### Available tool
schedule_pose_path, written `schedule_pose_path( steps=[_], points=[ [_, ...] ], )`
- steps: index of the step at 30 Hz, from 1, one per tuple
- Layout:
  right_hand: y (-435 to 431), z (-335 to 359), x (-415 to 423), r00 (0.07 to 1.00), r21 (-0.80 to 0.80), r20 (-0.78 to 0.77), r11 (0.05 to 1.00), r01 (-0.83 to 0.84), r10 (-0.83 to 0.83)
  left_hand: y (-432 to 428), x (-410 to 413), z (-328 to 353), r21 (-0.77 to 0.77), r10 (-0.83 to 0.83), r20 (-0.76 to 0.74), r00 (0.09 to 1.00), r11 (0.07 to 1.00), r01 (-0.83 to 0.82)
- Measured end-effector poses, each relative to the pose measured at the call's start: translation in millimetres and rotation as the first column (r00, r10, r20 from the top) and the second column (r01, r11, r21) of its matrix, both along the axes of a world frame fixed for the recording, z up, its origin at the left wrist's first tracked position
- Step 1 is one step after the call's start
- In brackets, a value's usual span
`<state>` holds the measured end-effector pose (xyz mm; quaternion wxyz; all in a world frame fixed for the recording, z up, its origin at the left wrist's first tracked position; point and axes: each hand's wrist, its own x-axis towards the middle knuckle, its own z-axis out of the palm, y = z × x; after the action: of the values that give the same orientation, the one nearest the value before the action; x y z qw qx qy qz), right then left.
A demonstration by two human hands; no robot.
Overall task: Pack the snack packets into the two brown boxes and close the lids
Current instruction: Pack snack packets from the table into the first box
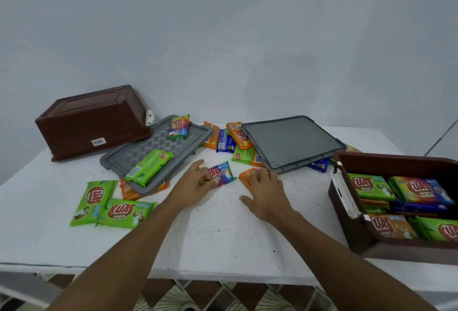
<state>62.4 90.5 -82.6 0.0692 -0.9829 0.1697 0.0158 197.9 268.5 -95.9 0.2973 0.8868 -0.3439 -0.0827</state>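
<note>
Left hand [195, 183] grips rainbow packet [223, 173]; right hand [266, 193] rests on orange packet [246, 174].

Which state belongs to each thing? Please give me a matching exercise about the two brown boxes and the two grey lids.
Things:
1 left brown box
2 right brown box
3 left grey lid
4 right grey lid

States:
A snack packets inside
B upside down
C green packet lies on it
D top bare

Pairs: 1-B; 2-A; 3-C; 4-D

A plain pale wall [247, 38] stands behind a white table [223, 236]; the floor [198, 296] below seems tiled, brown and cream.
</note>
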Motion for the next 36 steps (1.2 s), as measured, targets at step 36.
schedule_pose_path(
  steps=[36],
  points=[
    [-265,129,-190,0.952,0.836,0.091,0.542,0.088,-0.294,-215,-182,144,-0.193,-0.151,-0.447,0.882,0.979,0.070]
  ],
)
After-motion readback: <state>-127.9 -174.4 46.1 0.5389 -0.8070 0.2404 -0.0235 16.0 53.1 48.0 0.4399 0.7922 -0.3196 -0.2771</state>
